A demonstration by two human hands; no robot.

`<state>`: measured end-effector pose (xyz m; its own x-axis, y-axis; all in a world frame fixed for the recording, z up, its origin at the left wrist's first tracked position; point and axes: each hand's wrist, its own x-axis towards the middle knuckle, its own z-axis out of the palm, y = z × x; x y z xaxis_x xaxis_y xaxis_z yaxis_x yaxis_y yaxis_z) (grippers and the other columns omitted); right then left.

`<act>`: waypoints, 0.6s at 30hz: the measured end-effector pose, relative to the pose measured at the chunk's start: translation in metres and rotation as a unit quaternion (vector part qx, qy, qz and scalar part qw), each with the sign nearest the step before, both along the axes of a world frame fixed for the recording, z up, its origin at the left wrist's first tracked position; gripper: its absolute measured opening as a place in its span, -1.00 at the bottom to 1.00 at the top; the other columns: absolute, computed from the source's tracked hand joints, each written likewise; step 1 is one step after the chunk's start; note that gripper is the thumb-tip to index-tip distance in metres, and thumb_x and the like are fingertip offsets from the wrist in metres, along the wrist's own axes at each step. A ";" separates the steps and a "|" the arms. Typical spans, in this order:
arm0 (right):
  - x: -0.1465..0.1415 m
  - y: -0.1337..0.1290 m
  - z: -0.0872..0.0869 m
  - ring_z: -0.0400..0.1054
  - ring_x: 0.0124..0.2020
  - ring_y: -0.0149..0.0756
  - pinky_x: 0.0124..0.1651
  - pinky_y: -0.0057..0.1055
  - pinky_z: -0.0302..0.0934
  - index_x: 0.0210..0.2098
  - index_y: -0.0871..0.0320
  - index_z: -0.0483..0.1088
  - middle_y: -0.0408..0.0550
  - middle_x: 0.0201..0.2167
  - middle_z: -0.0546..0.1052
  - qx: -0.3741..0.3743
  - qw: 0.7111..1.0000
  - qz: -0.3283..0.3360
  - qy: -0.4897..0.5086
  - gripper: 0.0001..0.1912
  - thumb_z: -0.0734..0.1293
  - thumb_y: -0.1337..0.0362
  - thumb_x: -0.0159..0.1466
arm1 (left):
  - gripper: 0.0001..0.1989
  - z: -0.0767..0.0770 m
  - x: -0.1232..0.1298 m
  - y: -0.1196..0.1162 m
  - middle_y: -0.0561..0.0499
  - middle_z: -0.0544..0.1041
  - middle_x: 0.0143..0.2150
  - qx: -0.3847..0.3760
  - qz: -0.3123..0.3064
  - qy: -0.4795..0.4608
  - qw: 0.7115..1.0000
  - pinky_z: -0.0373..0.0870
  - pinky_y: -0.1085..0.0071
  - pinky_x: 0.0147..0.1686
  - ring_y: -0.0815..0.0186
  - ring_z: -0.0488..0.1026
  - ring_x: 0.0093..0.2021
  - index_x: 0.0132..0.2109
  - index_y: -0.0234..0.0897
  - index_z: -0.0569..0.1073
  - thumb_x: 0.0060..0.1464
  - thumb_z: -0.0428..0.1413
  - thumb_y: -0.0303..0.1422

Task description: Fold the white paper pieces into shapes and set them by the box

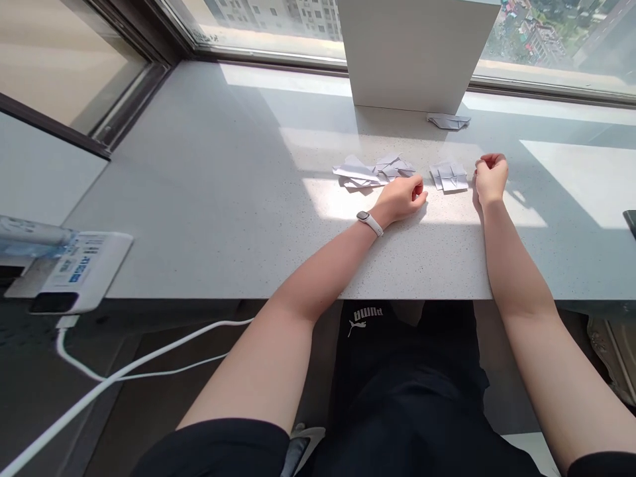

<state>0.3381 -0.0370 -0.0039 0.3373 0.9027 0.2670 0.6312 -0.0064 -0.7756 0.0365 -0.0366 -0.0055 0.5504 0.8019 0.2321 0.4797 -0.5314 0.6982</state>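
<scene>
My left hand (400,197), with a white watch (370,223) on its wrist, rests on the countertop, fingers curled in and no object showing in them. It lies against the near right edge of a loose pile of folded white paper pieces (358,173). Between my two hands sits a squarish folded paper piece (448,177), apart from both. My right hand (491,177) is just right of that piece, its fingers bent into a loose fist with nothing visible inside. Farther back lies a long, narrow folded paper (448,122).
A tall white box (412,59) stands at the window behind the papers. On the pale speckled countertop (209,199), a white power bank (89,268) with a plugged-in cable (134,363) sits at the left edge. A dark object (631,222) shows at far right.
</scene>
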 end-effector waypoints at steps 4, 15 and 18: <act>-0.001 -0.002 -0.006 0.62 0.38 0.29 0.41 0.28 0.58 0.02 -0.03 0.55 0.21 0.18 0.67 -0.001 0.999 -0.040 0.025 -0.68 0.54 -0.08 0.47 | -0.85 -0.003 -0.004 0.005 -0.05 0.61 -0.30 0.010 -0.012 -0.010 1.000 0.37 0.14 -0.22 0.10 0.54 -0.25 -0.18 -0.12 0.50 0.39 0.31 -0.41; -0.025 0.005 -0.011 0.29 0.62 0.55 0.68 0.56 0.33 0.22 0.04 0.64 0.34 0.27 0.52 -0.057 0.998 0.024 -0.028 -0.47 0.63 -0.17 0.49 | -0.89 0.001 -0.010 0.000 -0.08 0.70 -0.18 0.008 0.002 0.002 1.000 0.44 0.14 -0.16 0.12 0.53 -0.24 -0.10 -0.12 0.51 0.44 0.29 -0.38; -0.026 0.008 -0.012 0.27 0.63 0.56 0.72 0.54 0.27 0.14 0.04 0.66 0.31 0.22 0.51 -0.080 0.996 0.032 -0.024 -0.59 0.60 -0.10 0.52 | -0.93 0.001 -0.011 0.002 -0.13 0.75 -0.06 0.007 0.006 -0.008 1.000 0.49 0.13 -0.08 0.11 0.55 -0.17 -0.08 -0.13 0.54 0.46 0.28 -0.38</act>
